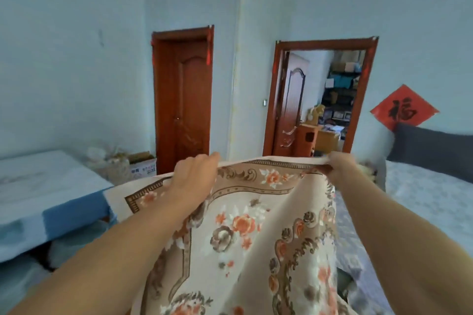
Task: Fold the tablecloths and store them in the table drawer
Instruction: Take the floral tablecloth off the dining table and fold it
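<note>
The cloth [245, 227], cream with orange flowers and a brown border, hangs in the air in front of the person, its top edge stretched level and the rest draping down out of view. The left hand [195, 170] grips the top edge left of the cloth's middle, fingers curled over the hem. The right hand [337, 163] pinches the top edge at the cloth's right end; the view there is blurred, so the exact finger hold is uncertain. For a clean fold, keep the top edge taut and level, slide the left hand out to the free left corner, then bring the corners together edge to edge. Beyond the cloth stand two brown doors [183, 100]; no table drawer is visible.
</note>
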Available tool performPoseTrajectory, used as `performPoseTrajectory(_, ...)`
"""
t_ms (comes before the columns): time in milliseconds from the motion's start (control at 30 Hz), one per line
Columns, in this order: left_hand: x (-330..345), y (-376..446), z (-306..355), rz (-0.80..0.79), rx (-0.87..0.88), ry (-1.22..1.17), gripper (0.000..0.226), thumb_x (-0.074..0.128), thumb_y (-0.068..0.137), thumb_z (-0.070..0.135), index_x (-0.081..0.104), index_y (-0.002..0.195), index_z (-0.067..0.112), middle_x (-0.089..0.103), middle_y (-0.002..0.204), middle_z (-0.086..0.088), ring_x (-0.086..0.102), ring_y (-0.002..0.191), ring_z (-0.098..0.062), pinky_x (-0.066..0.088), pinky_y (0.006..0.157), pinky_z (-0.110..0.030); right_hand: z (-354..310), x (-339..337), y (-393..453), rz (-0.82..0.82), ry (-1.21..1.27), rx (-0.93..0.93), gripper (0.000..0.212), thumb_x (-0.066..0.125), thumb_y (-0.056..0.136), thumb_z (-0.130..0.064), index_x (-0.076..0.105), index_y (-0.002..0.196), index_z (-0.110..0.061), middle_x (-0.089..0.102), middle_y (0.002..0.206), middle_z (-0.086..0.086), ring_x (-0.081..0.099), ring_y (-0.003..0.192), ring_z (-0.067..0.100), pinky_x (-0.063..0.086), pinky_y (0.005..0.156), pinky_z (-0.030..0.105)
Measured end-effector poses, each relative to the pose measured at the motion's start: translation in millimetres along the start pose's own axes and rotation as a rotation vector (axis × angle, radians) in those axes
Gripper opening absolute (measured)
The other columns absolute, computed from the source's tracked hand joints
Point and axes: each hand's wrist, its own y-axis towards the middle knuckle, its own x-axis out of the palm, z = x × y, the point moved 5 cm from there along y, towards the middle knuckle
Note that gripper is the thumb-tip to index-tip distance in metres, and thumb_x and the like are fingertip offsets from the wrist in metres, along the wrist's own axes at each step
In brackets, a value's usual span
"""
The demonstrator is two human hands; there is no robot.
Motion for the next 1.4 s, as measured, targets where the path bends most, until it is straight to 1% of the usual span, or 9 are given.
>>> performPoseTrajectory(267, -150.6, 34.8, 3.9, 0.385, -0.228, -0.064, 0.009, 0.059, 0.095, 0.024, 0.051, 0.092, 0.021, 0.058, 0.082, -0.002, 0.059, 0.075, -0.032, 0.039, 0.06, -0.036, -177.3, 54.3, -50.4, -0.441, 0.325, -0.27, 0.015, 0.048, 0.098, 0.004, 0.056, 0.089, -0.005, 0.062, 0.106, 0.018, 0.064, 0.097, 0.027, 0.059, 0.085, 0.042)
performPoseTrajectory(467, -178.4, -8.3, 64.7, 0.131, 0.034, -0.289, 0.01, 0.068, 0.094, 0.038, 0.064, 0.094, 0.029, 0.062, 0.074, 0.004, 0.06, 0.068, -0.019, 0.053, 0.064, -0.04, -224.1, -49.5, -63.7, -0.391, 0.45, -0.354, 0.013, 0.053, 0.098, -0.006, 0.055, 0.111, -0.003, 0.066, 0.117, 0.022, 0.07, 0.101, 0.032, 0.06, 0.08, 0.052)
performPoseTrajectory(667, -114.4, -117.2, 165.3, -0.245, 0.277, -0.203, 0.011, 0.061, 0.097, 0.038, 0.058, 0.086, 0.036, 0.063, 0.076, 0.008, 0.062, 0.068, -0.013, 0.05, 0.058, -0.034, -113.8, -224.3, -73.9, -0.054, 0.368, -0.316, 0.011, 0.052, 0.096, -0.008, 0.062, 0.098, -0.012, 0.073, 0.093, 0.007, 0.072, 0.091, 0.023, 0.06, 0.075, 0.039)
performPoseTrajectory(833, -6.9, -247.5, 197.3, -0.544, 0.385, -0.066, 0.018, 0.05, 0.099, 0.044, 0.057, 0.107, 0.029, 0.067, 0.102, -0.001, 0.066, 0.091, -0.025, 0.041, 0.062, -0.033, 37.7, -381.6, -104.1, 0.289, 0.234, -0.138, 0.011, 0.052, 0.095, -0.012, 0.056, 0.087, -0.019, 0.063, 0.083, 0.001, 0.064, 0.077, 0.015, 0.055, 0.059, 0.028)
performPoseTrajectory(1033, 60.8, -418.3, 232.8, -0.82, 0.584, -0.185, 0.016, 0.049, 0.093, 0.013, 0.051, 0.105, 0.022, 0.064, 0.102, -0.008, 0.064, 0.095, -0.036, 0.037, 0.065, -0.04, 195.6, -529.7, -204.4, 0.605, -0.157, 0.18, 0.019, 0.051, 0.095, -0.009, 0.047, 0.079, -0.017, 0.055, 0.082, 0.01, 0.063, 0.064, 0.017, 0.052, 0.044, 0.025)
performPoseTrajectory(1133, 74.2, -493.2, 269.9, -0.902, 0.705, -0.289, 0.024, 0.048, 0.09, 0.001, 0.051, 0.11, 0.014, 0.062, 0.104, -0.014, 0.062, 0.095, -0.041, 0.034, 0.067, -0.043, 269.9, -582.4, -255.7, 0.429, -0.782, 0.489, 0.04, 0.083, 0.069, -0.025, 0.054, 0.096, -0.017, 0.059, 0.117, 0.023, 0.062, 0.098, 0.037, 0.056, 0.078, 0.043)
performPoseTrajectory(1200, 81.4, -527.9, 296.7, -0.933, 0.717, -0.337, 0.028, 0.049, 0.088, -0.003, 0.053, 0.113, 0.01, 0.063, 0.107, -0.016, 0.063, 0.098, -0.043, 0.037, 0.07, -0.045, 295.2, -577.1, -302.1, 0.253, -1.045, 0.485, 0.048, 0.074, 0.079, -0.008, 0.056, 0.123, -0.009, 0.054, 0.129, 0.025, 0.056, 0.108, 0.037, 0.049, 0.082, 0.038)
performPoseTrajectory(1334, 83.6, -574.4, 343.9, -0.96, 0.664, -0.468, 0.041, 0.05, 0.092, 0.001, 0.047, 0.132, 0.007, 0.062, 0.119, -0.017, 0.062, 0.107, -0.043, 0.049, 0.084, -0.049, 328.0, -485.5, -424.0, -0.517, -1.108, 0.398, 0.074, 0.064, 0.079, 0.002, 0.048, 0.14, -0.039, 0.056, 0.131, -0.015, 0.056, 0.102, -0.004, 0.044, 0.085, 0.014)
performPoseTrajectory(1400, 73.5, -583.5, 359.3, -0.947, 0.624, -0.595, 0.045, 0.051, 0.093, 0.004, 0.043, 0.136, 0.009, 0.061, 0.124, -0.016, 0.061, 0.11, -0.042, 0.051, 0.088, -0.048, 341.0, -472.6, -457.3, -0.56, -1.23, 0.165, 0.063, 0.07, 0.075, -0.008, 0.054, 0.124, -0.045, 0.059, 0.12, -0.022, 0.055, 0.105, -0.008, 0.041, 0.09, 0.011)
